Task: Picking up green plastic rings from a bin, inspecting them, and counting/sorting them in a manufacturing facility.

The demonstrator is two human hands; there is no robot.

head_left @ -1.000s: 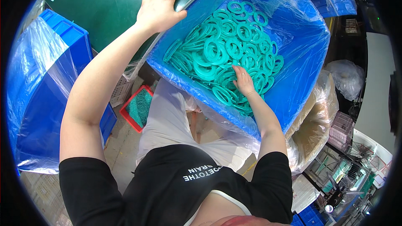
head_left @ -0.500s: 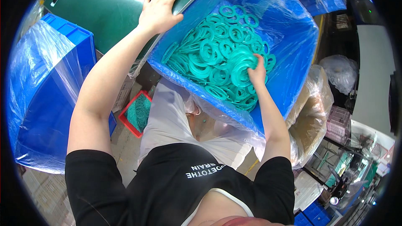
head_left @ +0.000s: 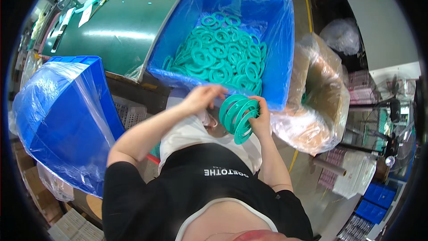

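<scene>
Over my lap, in front of the big bin, my right hand (head_left: 262, 119) grips a loose bunch of flat teal rings (head_left: 231, 117), fanned out and tilted. My left hand (head_left: 200, 98) is just left of them, apart from the rings; its fingers are partly bent, spread and slightly blurred, with nothing seen in them. Beyond both hands stands a blue bin (head_left: 281, 58) lined with clear plastic film. Many more teal rings (head_left: 218, 51) lie heaped inside it.
A green-topped table (head_left: 129, 13) adjoins the bin's left side, with tools and strips at its far end. Another film-covered blue bin (head_left: 67, 111) stands at my left. On the right is a plastic-lined carton (head_left: 327, 93). A red tray's edge shows beside my left leg.
My right hand has come out of the bin toward me, bringing a bunch of rings. My left hand has left the green table and moved near them. The view has shifted.
</scene>
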